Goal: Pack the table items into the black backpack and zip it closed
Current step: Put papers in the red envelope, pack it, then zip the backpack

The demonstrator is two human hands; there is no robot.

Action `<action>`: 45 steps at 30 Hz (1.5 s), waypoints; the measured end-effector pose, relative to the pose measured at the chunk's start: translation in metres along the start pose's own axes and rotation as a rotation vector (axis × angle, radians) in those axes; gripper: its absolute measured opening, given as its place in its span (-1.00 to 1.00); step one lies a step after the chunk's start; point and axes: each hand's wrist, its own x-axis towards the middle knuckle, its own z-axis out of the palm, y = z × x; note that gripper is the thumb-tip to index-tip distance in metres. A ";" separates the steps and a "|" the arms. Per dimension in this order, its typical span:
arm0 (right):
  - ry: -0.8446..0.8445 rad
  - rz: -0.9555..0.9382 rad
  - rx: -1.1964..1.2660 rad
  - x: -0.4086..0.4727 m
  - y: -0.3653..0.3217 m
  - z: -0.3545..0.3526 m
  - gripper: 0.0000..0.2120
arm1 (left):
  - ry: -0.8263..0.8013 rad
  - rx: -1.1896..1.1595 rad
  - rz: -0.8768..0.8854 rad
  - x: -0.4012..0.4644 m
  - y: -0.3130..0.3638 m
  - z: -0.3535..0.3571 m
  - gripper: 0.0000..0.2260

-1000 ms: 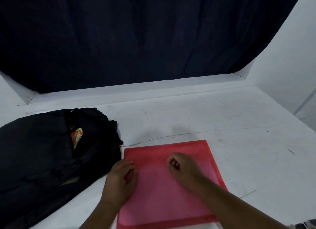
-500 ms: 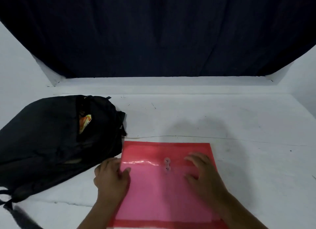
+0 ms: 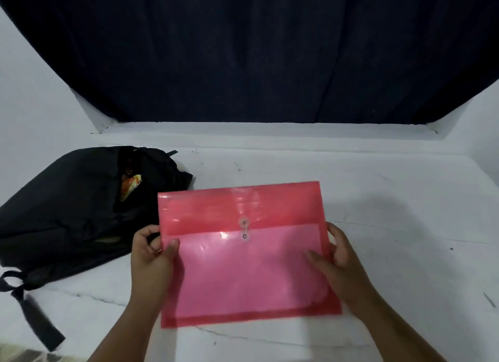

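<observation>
Your left hand pinched the left edge of the red string-tie document envelope, thumb over the front, fingers curled behind. Your right hand gripped the right edge likewise. Between your 2 thumbs sat its clasp. Just beyond your left fingers lay the unzipped black backpack.
</observation>
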 end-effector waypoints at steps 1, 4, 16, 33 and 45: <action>-0.049 0.031 0.030 0.004 -0.003 -0.002 -0.52 | 0.019 -0.009 0.007 0.000 0.001 0.000 -0.66; -0.131 0.056 0.073 0.009 -0.015 -0.004 -0.66 | 0.046 -0.026 0.062 -0.001 0.010 0.003 -0.70; -0.044 0.085 0.463 0.031 -0.035 0.047 -0.63 | 0.193 0.137 0.218 0.054 0.022 -0.051 -0.85; 0.180 0.123 0.693 0.068 -0.097 0.199 -0.62 | -0.106 1.048 0.327 0.164 0.007 -0.083 -0.87; 0.210 0.104 0.716 0.076 -0.099 0.223 -0.55 | 0.177 -0.167 -0.159 0.136 0.026 -0.160 -0.69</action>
